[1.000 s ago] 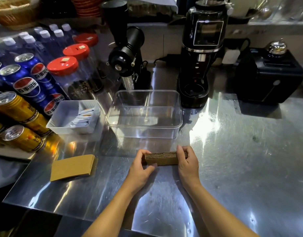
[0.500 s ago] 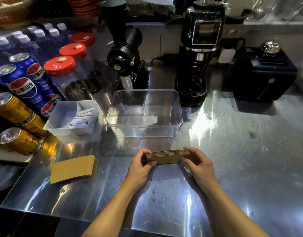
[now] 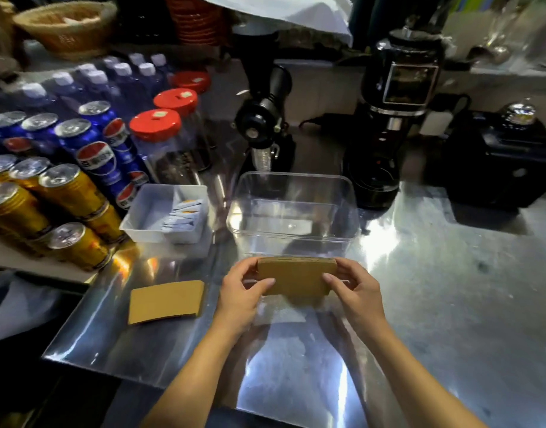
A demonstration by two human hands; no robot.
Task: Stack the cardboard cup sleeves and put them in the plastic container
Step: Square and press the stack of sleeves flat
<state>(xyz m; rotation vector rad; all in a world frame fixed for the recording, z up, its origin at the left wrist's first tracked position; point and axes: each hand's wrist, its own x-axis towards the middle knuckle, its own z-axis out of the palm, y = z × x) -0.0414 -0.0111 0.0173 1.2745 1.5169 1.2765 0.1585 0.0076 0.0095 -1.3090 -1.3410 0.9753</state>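
A stack of brown cardboard cup sleeves [image 3: 296,276] is held above the steel counter, its flat face turned toward me. My left hand [image 3: 241,291] grips its left end and my right hand [image 3: 355,288] grips its right end. Just behind the stack stands a clear plastic container [image 3: 293,211] with nothing inside it. A second pile of brown sleeves [image 3: 166,301] lies flat on the counter to the left of my left hand.
A white tray of sachets [image 3: 166,214] sits left of the container. Soda cans [image 3: 65,193] and red-lidded jars [image 3: 160,140] crowd the far left. Two black grinders [image 3: 265,125] [image 3: 389,125] and a black box [image 3: 497,162] line the back.
The stack stood on its edge on the counter; both hands have now lifted it and tipped its flat face toward me. My right hand shifted its hold on the right end.
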